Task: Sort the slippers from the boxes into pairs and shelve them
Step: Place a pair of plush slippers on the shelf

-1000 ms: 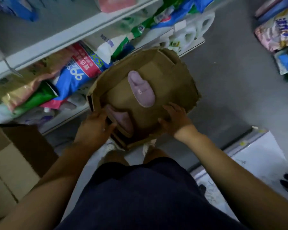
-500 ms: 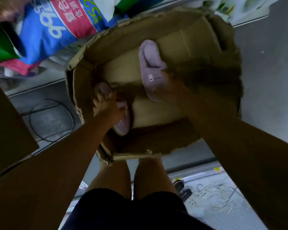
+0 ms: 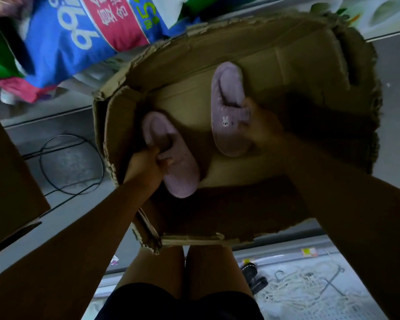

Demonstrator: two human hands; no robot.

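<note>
One big cardboard box [image 3: 310, 56] with a chewed-up torn rim sits on the floor [image 3: 397, 116], open and taking up most of the view. A second box [image 3: 7, 181] pokes in at the left edge, so two boxes total. One blue and red bag [image 3: 65, 42] lies up top left, and one loop of black cable [image 3: 42, 158] lies on the floor between the boxes.

There are two fuzzy purple slippers, both down inside the big box and a little apart: a plain slipper [image 3: 180, 179] on the left and a bunny slipper [image 3: 226, 88] on the right.

Both arms reach down into the box. The left hand [image 3: 146, 165] has its fingers [image 3: 164, 160] hooked into the plain slipper's opening, gripping it. The right hand [image 3: 263, 130] is dark and blurry, but its fingers look wrapped over the side of the bunny slipper's upper, holding it.
</note>
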